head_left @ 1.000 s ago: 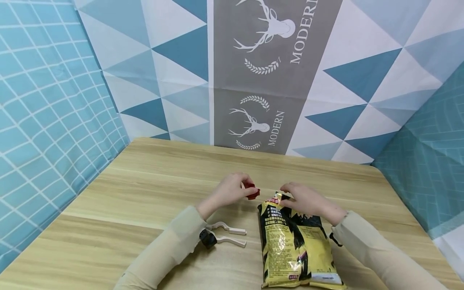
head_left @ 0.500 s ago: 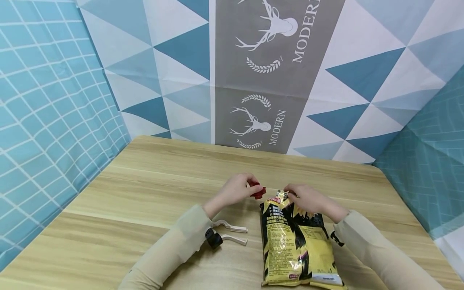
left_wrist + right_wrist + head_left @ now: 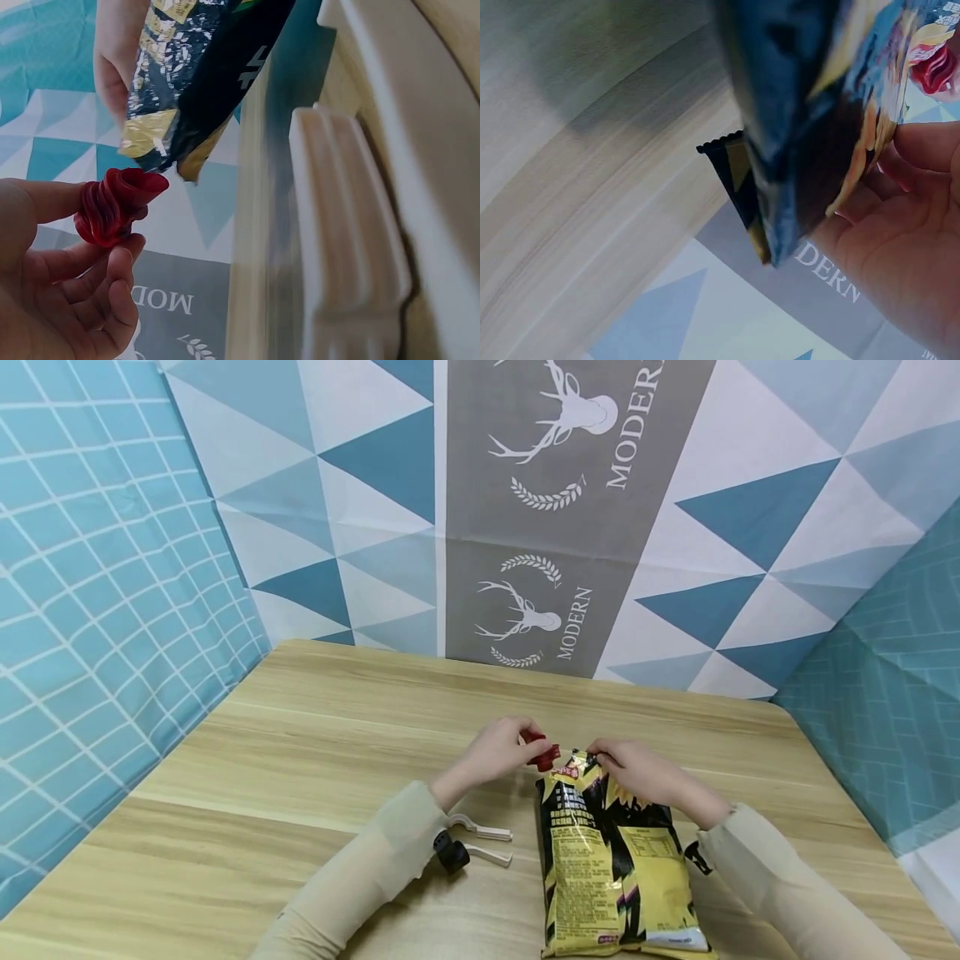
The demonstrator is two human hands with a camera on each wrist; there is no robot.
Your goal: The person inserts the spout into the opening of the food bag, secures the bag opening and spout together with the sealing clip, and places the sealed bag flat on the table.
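Observation:
My left hand pinches a small red ridged piece with an open mouth between thumb and fingers. A black and yellow snack bag lies with printed text facing up, its top end raised. My right hand grips the bag near its upper edge; in the right wrist view the thumb and fingers are at the bag's side. The red piece is right at the top left corner of the bag, its mouth just below the bag's folded corner in the left wrist view.
A white two-armed clip lies on the wooden table, partly behind the left sleeve. A black wrist strap piece is on the left wrist. Patterned cloth walls stand behind and beside the table.
My left hand has moved right with the red piece, up to the bag's top left corner. The right hand has shifted slightly along the bag's top and its fingers have closed on it.

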